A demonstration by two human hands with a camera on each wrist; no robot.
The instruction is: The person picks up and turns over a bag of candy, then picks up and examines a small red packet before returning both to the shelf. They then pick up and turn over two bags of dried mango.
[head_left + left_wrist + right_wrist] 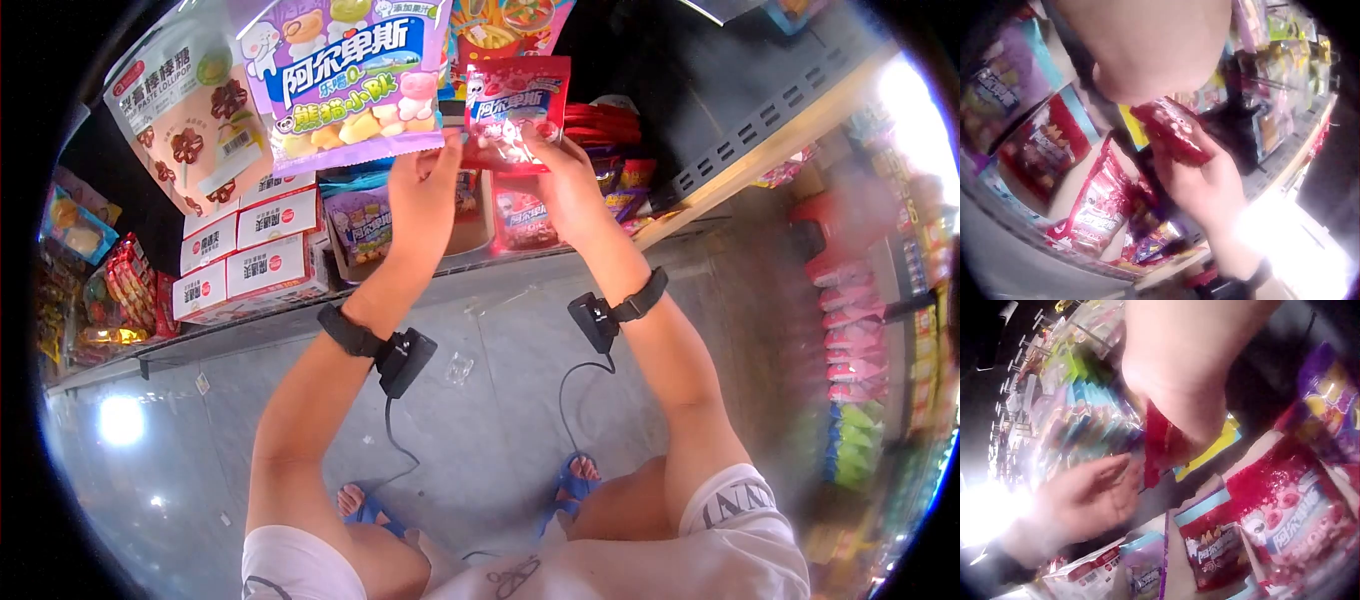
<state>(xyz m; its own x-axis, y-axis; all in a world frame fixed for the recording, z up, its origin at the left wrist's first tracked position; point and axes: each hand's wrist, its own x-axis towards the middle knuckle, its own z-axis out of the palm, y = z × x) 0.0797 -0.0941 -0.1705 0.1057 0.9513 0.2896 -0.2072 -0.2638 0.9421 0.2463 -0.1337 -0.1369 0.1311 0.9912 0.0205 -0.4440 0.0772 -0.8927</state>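
My right hand pinches a red candy bag upright over the shelf boxes, thumb across its front. The left wrist view shows the same right hand curled round the bag's lower part. Beside it, my left hand has its fingertips close to the bag's left edge. In the right wrist view this left hand looks loose, with nothing in its grasp. A large purple gummy bag hangs just above the left hand and overlaps its fingertips in the head view.
Below the hands, another red candy bag and a purple bag stand in open boxes. White cartons are stacked at left, under a hanging lollipop bag. A wooden shelf edge runs along the right.
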